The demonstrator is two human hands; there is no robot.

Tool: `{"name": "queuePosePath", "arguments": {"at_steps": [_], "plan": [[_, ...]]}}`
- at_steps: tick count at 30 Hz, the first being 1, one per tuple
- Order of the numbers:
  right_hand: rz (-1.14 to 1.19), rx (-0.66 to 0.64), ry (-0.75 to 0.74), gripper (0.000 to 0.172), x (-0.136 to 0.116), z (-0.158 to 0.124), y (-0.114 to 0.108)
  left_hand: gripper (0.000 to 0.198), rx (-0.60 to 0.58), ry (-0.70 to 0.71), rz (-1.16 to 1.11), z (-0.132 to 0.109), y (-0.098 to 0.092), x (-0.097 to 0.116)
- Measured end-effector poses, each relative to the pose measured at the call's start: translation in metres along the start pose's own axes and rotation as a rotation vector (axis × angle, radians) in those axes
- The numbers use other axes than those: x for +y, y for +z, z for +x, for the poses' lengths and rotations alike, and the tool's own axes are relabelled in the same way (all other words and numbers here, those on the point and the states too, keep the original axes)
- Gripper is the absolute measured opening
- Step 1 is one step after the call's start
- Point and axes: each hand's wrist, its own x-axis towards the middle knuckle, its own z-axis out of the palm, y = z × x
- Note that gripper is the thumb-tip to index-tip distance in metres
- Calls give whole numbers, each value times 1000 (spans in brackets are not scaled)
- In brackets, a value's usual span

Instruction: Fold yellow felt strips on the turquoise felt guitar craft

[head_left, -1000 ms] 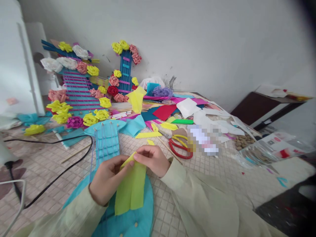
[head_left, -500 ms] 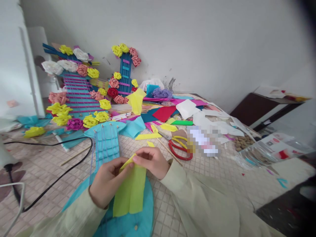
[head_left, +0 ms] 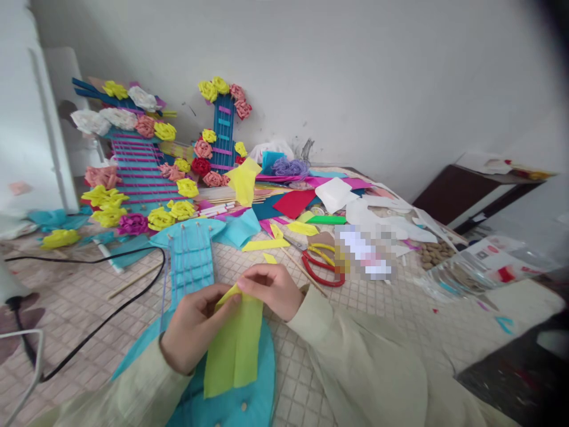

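A yellow-green paper strip point(head_left: 235, 347) hangs down between my hands, its top end folded over. My left hand point(head_left: 191, 329) pinches the top from the left, and my right hand point(head_left: 269, 287) pinches the folded tip from the right. Both hands are closed on the paper. Beneath them lies a turquoise guitar-shaped craft piece point(head_left: 195, 267) with strings along its neck.
Red-handled scissors point(head_left: 320, 261) lie just right of my hands. Loose coloured paper sheets point(head_left: 296, 201), two flower-covered paper guitars point(head_left: 137, 160) and wooden sticks crowd the back of the tiled surface. A black cable point(head_left: 111, 314) runs at left. A clear plastic bag point(head_left: 471, 270) lies at right.
Almost nothing: my hands keep their pinch on the paper strip, and the view has shifted very slightly.
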Motion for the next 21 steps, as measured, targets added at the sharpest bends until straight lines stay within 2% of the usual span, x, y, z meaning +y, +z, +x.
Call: {"name": "queuePosePath", "arguments": {"at_steps": [6, 21], "plan": [[-18, 9, -20, 15, 0, 0, 0, 20, -14, -1, -9, -1, -1, -2], [10, -8, -7, 17, -1, -1, 0, 21, -26, -9, -12, -1, -2, -5]]}}
